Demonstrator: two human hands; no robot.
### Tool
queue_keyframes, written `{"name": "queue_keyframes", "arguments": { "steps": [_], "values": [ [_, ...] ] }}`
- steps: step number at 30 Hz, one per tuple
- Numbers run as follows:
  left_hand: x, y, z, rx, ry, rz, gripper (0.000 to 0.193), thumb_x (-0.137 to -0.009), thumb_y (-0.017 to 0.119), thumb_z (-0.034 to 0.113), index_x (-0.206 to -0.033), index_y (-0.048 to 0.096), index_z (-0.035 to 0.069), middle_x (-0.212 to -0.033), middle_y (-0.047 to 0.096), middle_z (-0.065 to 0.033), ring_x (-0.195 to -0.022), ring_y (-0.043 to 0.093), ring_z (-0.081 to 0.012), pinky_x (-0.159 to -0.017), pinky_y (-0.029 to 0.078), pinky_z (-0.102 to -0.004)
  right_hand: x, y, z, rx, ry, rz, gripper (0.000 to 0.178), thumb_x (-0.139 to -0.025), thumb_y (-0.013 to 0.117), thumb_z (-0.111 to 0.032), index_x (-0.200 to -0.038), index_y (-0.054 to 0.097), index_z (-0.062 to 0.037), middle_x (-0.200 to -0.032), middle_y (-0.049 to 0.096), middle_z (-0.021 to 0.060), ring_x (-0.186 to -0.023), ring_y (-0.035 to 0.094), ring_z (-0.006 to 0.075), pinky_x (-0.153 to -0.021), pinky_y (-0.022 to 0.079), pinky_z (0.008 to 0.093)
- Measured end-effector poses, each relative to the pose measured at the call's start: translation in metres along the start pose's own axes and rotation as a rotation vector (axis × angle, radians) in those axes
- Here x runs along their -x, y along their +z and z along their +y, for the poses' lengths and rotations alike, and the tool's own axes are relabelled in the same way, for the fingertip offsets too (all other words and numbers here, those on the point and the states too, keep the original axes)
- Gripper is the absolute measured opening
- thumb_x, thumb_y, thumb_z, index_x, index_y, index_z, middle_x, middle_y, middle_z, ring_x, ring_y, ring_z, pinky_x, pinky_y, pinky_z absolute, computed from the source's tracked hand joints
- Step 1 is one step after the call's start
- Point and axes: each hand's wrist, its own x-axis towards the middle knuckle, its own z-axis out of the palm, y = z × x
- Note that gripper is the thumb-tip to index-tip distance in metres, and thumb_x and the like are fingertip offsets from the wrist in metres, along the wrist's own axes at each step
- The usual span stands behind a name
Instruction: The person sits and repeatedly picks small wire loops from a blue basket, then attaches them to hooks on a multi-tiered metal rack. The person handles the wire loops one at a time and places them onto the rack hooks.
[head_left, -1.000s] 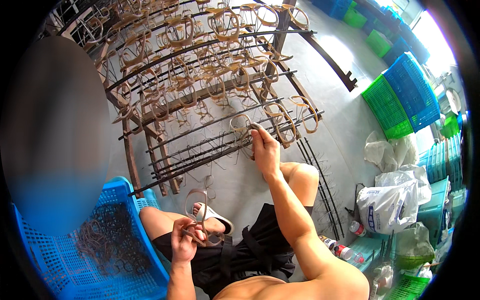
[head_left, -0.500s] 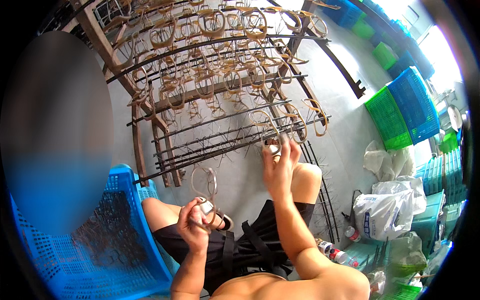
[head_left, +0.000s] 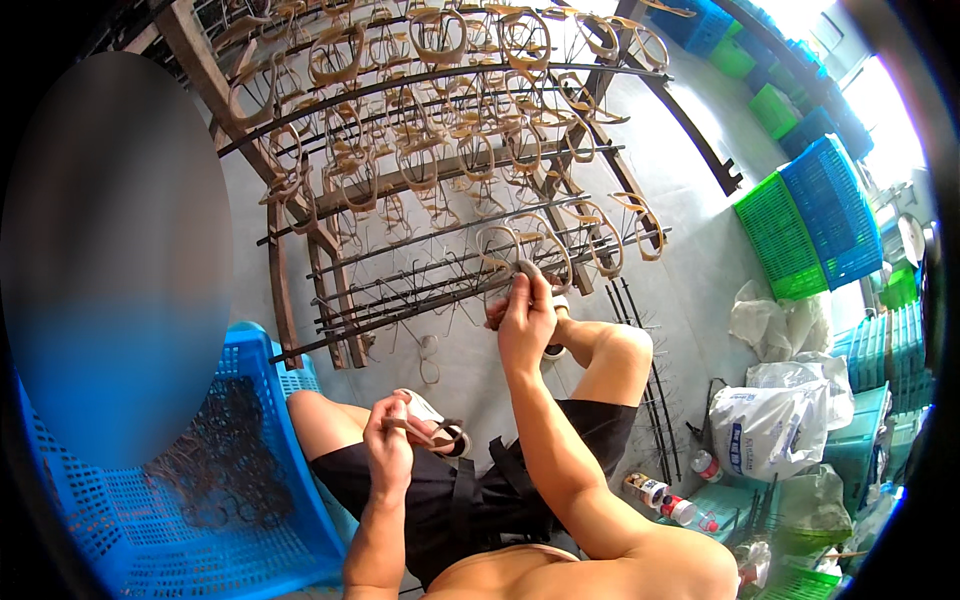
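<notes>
My left hand [head_left: 390,445] is closed on a dark glasses frame [head_left: 432,434], held low above my lap and seen nearly edge-on. Higher up, my right hand [head_left: 525,325] pinches a pale glasses frame [head_left: 500,243] by the lowest front bar of the rack [head_left: 400,318]. Whether that frame hangs free or touches a hook is hidden by the fingers. Many tan glasses frames [head_left: 437,38] hang in rows along the upper bars. A pale glasses frame [head_left: 429,360] shows against the floor between my hands; I cannot tell whether it hangs or lies there.
To my left stands a blue basket [head_left: 300,480] holding a tangle of dark frames [head_left: 225,455]. Black hooked bars [head_left: 655,390] lie by my right knee. On the right are plastic bags [head_left: 770,430], bottles [head_left: 680,510] and stacked green and blue crates [head_left: 800,220].
My right hand has moved left and slightly down along the rack's lower bar. The frame in my left hand has turned from upright to nearly edge-on.
</notes>
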Motion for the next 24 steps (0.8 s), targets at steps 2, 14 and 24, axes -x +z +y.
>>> {"name": "queue_keyframes", "arguments": {
  "steps": [2, 14, 24],
  "values": [
    [-0.002, -0.019, -0.017, -0.03, -0.066, -0.023, 0.019, -0.095, 0.044, 0.017, -0.099, 0.054, 0.001, -0.07, 0.062, -0.0083, -0.061, 0.061, -0.015, -0.059, 0.05, -0.0251, -0.007, 0.011, 0.0, -0.035, 0.109, -0.009, 0.02, -0.095, 0.047, -0.018, -0.104, 0.054, -0.0018, -0.058, 0.05, -0.0002, -0.045, 0.05, 0.0066, -0.038, 0.041, 0.0221],
    [0.014, -0.073, -0.039, 0.128, -0.718, -0.367, 0.056, -0.084, 0.049, 0.057, -0.101, 0.059, 0.005, -0.085, 0.067, -0.0161, -0.072, 0.067, -0.0297, -0.065, 0.055, -0.0408, -0.018, 0.015, -0.003, -0.046, 0.215, -0.119, 0.023, -0.095, 0.048, -0.021, -0.08, 0.053, -0.0047, -0.055, 0.048, -0.0006, -0.044, 0.053, 0.0085, -0.037, 0.047, 0.0227],
    [0.037, -0.051, -0.07, 0.409, -0.917, -0.27, 0.038, -0.087, 0.05, 0.042, -0.096, 0.057, 0.006, -0.074, 0.064, -0.0088, -0.061, 0.059, -0.0223, -0.059, 0.048, -0.031, -0.001, 0.019, 0.004, 0.271, 0.024, -0.261, 0.025, -0.095, 0.05, -0.021, -0.109, 0.058, -0.0015, -0.052, 0.049, -0.0003, -0.044, 0.052, 0.0062, -0.037, 0.045, 0.0222]
  ]
}}
